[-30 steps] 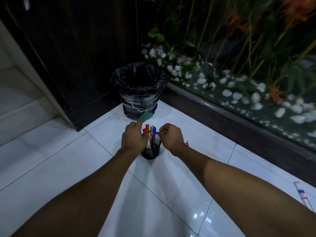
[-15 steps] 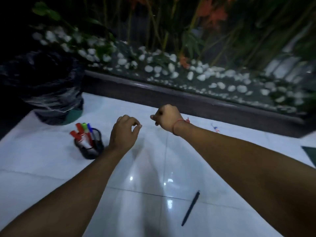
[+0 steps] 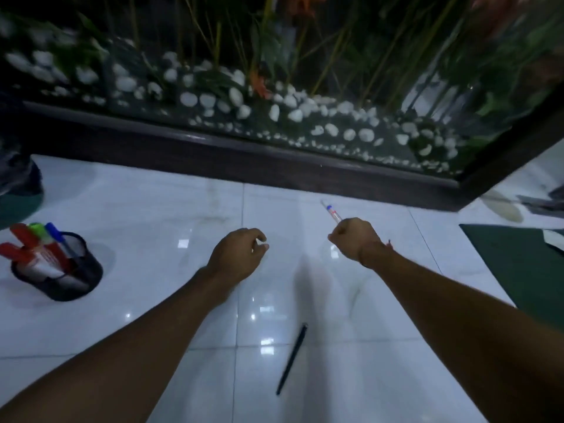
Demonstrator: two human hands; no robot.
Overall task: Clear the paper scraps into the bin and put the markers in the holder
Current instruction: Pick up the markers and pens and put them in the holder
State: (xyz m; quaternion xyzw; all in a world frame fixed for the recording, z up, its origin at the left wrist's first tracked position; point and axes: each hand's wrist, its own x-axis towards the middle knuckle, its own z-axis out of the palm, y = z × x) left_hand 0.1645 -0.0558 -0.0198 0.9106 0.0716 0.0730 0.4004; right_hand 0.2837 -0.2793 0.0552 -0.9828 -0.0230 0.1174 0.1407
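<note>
The black mesh holder [image 3: 76, 276] stands on the white tiled floor at the left, with red, green and blue markers [image 3: 39, 239] in it. A white marker with a blue and red label [image 3: 330, 211] lies on the floor near the dark ledge. My right hand [image 3: 354, 241] is curled in a fist over its near end; whether it grips the marker is hidden. My left hand [image 3: 235, 254] hovers mid-floor with fingers curled and nothing seen in it. A black pen [image 3: 291, 358] lies on the tile between my forearms. The bin [image 3: 18, 184] shows only at the left edge.
A dark wooden ledge [image 3: 244, 160] with glass, white pebbles and plants runs along the back. A dark green mat [image 3: 518, 270] lies at the right with a pale paper piece [image 3: 554, 239] on it. More objects lie blurred at the far right.
My view swung right, away from the bin and holder. Both hands left the holder; my right hand travelled to the white marker by the ledge and my left hand followed to mid-floor.
</note>
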